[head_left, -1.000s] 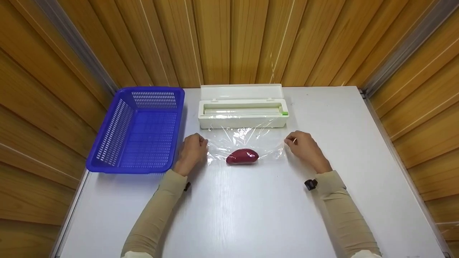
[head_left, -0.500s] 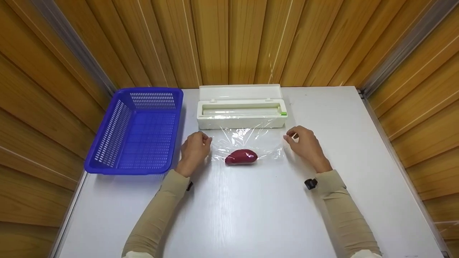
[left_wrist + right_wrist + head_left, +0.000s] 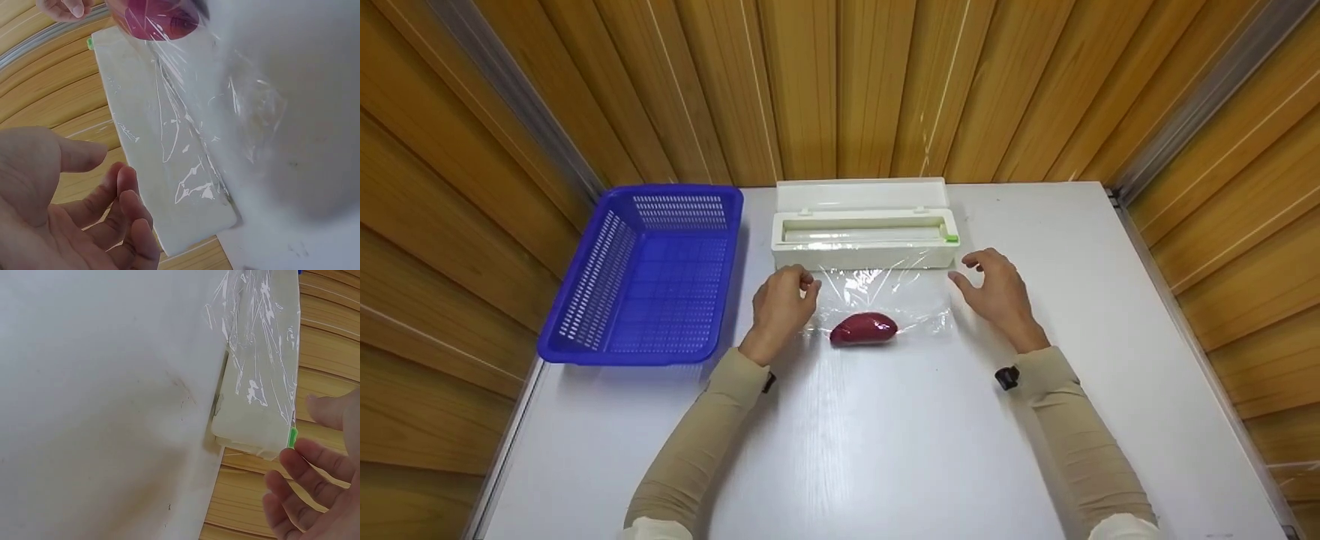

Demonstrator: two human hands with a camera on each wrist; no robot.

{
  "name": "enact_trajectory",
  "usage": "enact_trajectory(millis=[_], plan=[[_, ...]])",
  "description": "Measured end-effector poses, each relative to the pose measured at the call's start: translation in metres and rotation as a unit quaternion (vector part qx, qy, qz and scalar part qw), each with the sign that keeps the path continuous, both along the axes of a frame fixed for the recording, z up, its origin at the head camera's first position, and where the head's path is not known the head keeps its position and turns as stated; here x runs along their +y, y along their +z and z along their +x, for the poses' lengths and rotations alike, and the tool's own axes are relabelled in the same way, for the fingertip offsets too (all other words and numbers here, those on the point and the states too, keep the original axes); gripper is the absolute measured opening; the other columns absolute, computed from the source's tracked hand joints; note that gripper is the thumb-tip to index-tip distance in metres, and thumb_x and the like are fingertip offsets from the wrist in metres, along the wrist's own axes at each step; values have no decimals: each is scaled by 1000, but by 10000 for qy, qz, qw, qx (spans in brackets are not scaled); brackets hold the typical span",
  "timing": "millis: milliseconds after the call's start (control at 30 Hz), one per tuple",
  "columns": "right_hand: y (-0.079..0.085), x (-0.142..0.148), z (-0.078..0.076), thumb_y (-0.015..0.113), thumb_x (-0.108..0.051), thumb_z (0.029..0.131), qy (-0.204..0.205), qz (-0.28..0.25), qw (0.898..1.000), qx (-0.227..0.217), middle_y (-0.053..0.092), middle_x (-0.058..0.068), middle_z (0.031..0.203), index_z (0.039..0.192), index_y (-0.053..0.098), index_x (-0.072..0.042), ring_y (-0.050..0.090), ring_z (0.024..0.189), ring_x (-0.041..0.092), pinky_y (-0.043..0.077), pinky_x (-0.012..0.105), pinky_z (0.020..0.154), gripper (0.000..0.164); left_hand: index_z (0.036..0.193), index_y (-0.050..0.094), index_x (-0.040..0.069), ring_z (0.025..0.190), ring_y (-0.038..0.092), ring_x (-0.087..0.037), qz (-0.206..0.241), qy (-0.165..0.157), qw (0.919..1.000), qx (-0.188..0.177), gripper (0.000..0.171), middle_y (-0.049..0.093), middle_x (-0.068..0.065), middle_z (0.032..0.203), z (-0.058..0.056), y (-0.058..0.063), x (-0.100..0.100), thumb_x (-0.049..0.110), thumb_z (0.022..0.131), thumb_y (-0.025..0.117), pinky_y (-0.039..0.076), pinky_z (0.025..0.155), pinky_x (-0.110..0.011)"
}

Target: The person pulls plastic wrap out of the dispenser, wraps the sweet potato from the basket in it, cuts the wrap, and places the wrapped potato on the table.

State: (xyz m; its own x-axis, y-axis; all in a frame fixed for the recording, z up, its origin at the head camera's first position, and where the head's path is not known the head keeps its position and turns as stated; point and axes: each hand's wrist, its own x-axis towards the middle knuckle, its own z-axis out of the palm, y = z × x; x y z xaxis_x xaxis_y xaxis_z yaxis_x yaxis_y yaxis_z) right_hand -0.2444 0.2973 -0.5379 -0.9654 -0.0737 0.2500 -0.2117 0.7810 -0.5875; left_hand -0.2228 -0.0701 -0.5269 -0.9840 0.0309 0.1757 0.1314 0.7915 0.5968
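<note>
A dark red, oblong fruit or vegetable (image 3: 864, 329) lies on the white table under a sheet of clear cling film (image 3: 862, 289). The film runs forward from a white cling film dispenser (image 3: 937, 259), whose lid (image 3: 861, 195) stands raised. My left hand (image 3: 784, 304) hovers by the film's left edge. In the left wrist view its fingers (image 3: 132, 205) are loosely bent, with a gap to the thumb and nothing held. Near the dispenser's right front corner, my right hand (image 3: 997, 296) has thumb and fingers (image 3: 315, 486) spread apart, holding nothing.
A blue plastic basket (image 3: 729, 285) stands on the left of the table (image 3: 885, 450), beside the dispenser. A small green piece (image 3: 952, 238) sits at the dispenser's right end. Wooden panel walls (image 3: 862, 90) close off the back and sides.
Both hands have let go of the film's edges and moved toward the dispenser, the left also shifting right. The right thumb and fingers have spread. The film lies over the red piece as before.
</note>
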Motion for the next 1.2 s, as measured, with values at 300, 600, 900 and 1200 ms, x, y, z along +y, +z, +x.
enact_trajectory(millis=[300,600,900,1200], plan=[[-1,2,-9,82,-32,95,66,200,9992,337,66,21,139,135,67,2,60,129,43,47,59,107,55,104,76,7,89,72,-28,-129,-293,9991,283,19,75,-8,99,-3,7,13,25,99,75,59,77,-46],[1,1,-21,78,-43,97,201,377,9991,-8,49,21,162,155,51,0,41,153,43,33,61,124,77,103,75,5,89,71,-31,-145,-481,9973,532,21,75,-12,99,-9,12,27,25,99,75,58,76,-47],[1,5,-41,77,-54,94,409,548,9974,-214,33,16,174,163,39,-1,23,164,38,24,62,129,95,105,75,4,92,72,-33,-355,-667,9950,661,23,76,-11,100,-18,14,36,26,99,73,58,79,-47],[-4,7,-53,72,-63,94,453,840,9941,-506,23,11,178,167,30,-4,15,166,34,21,59,131,103,108,76,5,93,73,-34,-606,-789,9922,757,25,77,-10,101,-24,17,49,29,100,72,59,79,-48]])
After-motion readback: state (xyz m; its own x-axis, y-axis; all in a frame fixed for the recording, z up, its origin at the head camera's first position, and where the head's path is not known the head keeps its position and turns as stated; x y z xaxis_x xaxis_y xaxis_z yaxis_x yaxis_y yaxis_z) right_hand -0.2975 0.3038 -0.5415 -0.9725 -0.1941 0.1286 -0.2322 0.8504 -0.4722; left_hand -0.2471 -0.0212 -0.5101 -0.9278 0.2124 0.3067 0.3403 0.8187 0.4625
